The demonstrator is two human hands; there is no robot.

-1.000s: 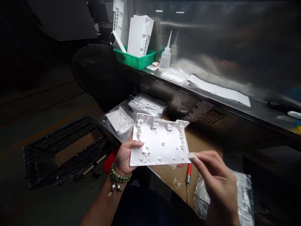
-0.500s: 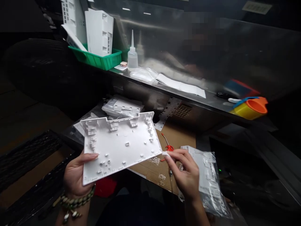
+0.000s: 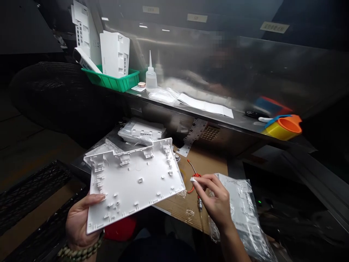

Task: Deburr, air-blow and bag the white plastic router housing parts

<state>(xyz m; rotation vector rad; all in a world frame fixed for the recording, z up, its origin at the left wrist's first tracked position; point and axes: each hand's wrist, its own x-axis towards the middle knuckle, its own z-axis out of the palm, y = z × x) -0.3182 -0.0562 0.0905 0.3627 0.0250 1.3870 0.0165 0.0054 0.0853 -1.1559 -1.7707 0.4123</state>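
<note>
My left hand (image 3: 81, 218) grips the left edge of a white plastic housing panel (image 3: 128, 196), thumb over its inner face. The panel is tilted, its clips and small posts facing me. To the right of it, my right hand (image 3: 214, 198) pinches a small white wad (image 3: 193, 179), perhaps cloth or tissue, between thumb and fingers. The wad is apart from the panel's right corner. Behind the right fingertips lies a red-handled air blow gun (image 3: 196, 175) on the cardboard. A bagged white panel (image 3: 242, 203) lies beyond my right hand.
Cardboard (image 3: 174, 200) covers the worktop. Bagged white parts (image 3: 141, 131) are stacked at the back. On the shelf stand a green bin (image 3: 117, 83) of white housings, a dropper bottle (image 3: 151, 78), folded white paper (image 3: 204, 105) and a yellow-orange tape-like roll (image 3: 283, 128).
The view has tilted up, so most things sit lower in the picture. A gap has opened between my right hand's white wad and the panel's corner. Both hands keep their hold.
</note>
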